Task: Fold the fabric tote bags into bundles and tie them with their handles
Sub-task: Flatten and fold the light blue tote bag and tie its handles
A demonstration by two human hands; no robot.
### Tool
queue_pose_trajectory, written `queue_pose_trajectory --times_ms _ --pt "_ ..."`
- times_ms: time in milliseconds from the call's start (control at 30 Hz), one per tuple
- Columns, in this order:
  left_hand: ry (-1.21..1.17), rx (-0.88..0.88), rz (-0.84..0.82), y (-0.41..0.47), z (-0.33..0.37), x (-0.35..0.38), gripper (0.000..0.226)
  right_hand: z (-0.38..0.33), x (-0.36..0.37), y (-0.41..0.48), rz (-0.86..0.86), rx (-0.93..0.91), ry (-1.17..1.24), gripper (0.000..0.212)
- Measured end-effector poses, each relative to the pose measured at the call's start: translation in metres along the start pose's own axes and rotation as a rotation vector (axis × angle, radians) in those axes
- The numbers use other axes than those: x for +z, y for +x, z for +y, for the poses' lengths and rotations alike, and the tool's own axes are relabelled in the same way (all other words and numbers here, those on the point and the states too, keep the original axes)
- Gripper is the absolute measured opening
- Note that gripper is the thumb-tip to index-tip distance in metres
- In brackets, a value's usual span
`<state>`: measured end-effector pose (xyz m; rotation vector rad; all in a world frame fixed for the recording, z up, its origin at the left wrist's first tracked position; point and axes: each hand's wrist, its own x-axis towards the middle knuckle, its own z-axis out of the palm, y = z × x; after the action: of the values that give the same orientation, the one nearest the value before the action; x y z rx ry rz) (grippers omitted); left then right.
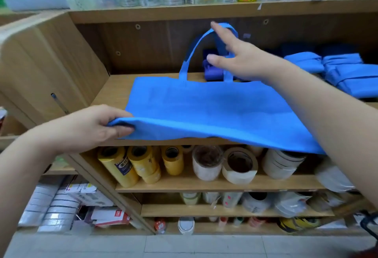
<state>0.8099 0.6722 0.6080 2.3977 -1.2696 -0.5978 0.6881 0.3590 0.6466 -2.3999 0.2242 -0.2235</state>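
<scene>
The blue tote bag (204,106) is lying flat on the wooden shelf (116,87), and its near edge is hanging over the front. The left hand (90,128) is pinching the bag's near left corner with thumb and curled fingers, while the right hand (241,59) is reaching over the bag with fingers spread wide at the handles (191,53), which are standing up at the back. Folded blue bundles (343,73) are sitting just to the right on the same shelf
</scene>
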Motion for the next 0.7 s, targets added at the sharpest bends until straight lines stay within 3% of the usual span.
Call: queue_pose_trajectory --times_ms 100,167,233,300,367,433,500,600,700 --pt "-0.064 -0.046 0.03 0.007 0.007 -0.008 0.037 -0.005 -0.014 -0.024 -0.257 0.064 0.1 0.075" --pt "-0.115 -0.142 0.034 0.013 0.011 -0.01 0.041 -0.008 -0.027 -0.045 -0.525 0.056 -0.007 0.068" --pt "-0.191 -0.251 0.038 0.019 0.012 -0.01 0.046 -0.006 -0.036 -0.059 -0.672 0.086 -0.197 0.059" --pt "-0.253 -0.317 0.091 0.024 0.013 -0.007 0.046 0.007 -0.039 -0.062 -0.581 0.164 -0.331 0.03" --pt "-0.301 -0.384 0.183 0.023 0.009 0.001 0.061 0.034 -0.04 -0.061 -0.368 0.219 -0.298 0.007" --pt "-0.4 -0.434 0.304 0.023 0.0 0.012 0.076 0.058 -0.037 -0.065 -0.172 0.298 -0.168 0.008" --pt "-0.458 -0.432 0.447 0.025 -0.001 0.022 0.067 0.072 -0.03 -0.07 -0.047 0.361 -0.112 0.013" --pt "-0.262 -0.448 0.63 0.033 0.001 0.034 0.06 0.086 -0.009 -0.075 0.11 0.373 -0.185 0.013" --pt "0.081 -0.484 0.636 0.034 -0.001 0.04 0.063 0.089 0.008 -0.081 0.209 0.339 -0.322 0.009"
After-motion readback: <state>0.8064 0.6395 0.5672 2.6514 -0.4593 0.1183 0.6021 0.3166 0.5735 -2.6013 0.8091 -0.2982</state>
